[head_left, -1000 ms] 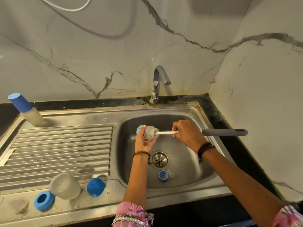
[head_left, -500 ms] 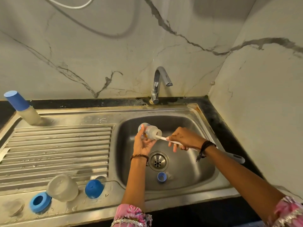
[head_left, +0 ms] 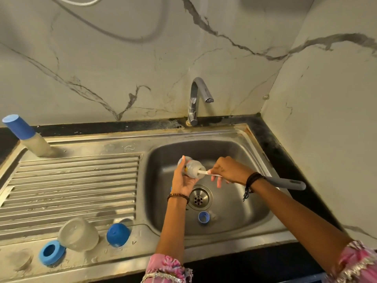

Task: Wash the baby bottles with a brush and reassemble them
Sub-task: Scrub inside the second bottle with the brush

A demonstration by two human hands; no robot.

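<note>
Over the steel sink basin (head_left: 244, 211), my left hand (head_left: 184, 181) grips a small clear baby bottle (head_left: 191, 167) on its side, mouth pointing right. My right hand (head_left: 228, 170) holds a bottle brush (head_left: 285, 183) by its white stem; the bristle end is pushed into the bottle's mouth and the grey handle sticks out to the right past my wrist. A blue screw ring (head_left: 203, 217) lies in the basin near the drain (head_left: 199, 198).
On the drainboard's front edge stand a clear upturned bottle body (head_left: 78, 234), a blue ring (head_left: 51, 252), a blue cap (head_left: 118, 234) and a clear part (head_left: 20, 261). An assembled bottle with a blue cap (head_left: 24, 135) stands back left. The tap (head_left: 196, 101) is off.
The brush went deeper into the bottle, bristles now hidden inside. My right hand shifted its grip along the stem and the grey handle swung down, then partly back up.
</note>
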